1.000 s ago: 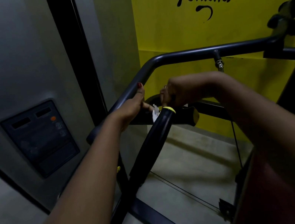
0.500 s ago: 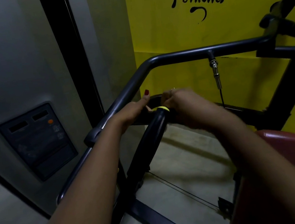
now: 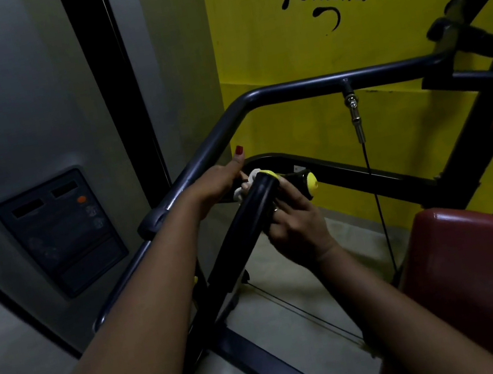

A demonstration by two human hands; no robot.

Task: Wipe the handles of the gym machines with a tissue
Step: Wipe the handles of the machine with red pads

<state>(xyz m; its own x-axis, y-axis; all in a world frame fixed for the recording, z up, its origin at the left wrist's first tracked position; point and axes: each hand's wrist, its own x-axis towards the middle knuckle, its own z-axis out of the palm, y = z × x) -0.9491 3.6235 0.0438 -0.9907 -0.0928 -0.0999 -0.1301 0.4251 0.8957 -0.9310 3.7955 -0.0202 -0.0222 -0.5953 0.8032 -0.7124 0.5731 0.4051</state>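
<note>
Black handle [image 3: 241,223] gripped by right hand [image 3: 297,227], tissue [image 3: 252,174] pinched in left hand [image 3: 216,187] at its tip — might snag, tear

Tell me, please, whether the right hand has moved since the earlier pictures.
Yes. The right hand has slid down the black handle, toward the person and away from the yellow ring it sat beside before.

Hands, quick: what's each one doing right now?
Left hand: holds the tissue at the black handle.
Right hand: grips that black handle.
</note>
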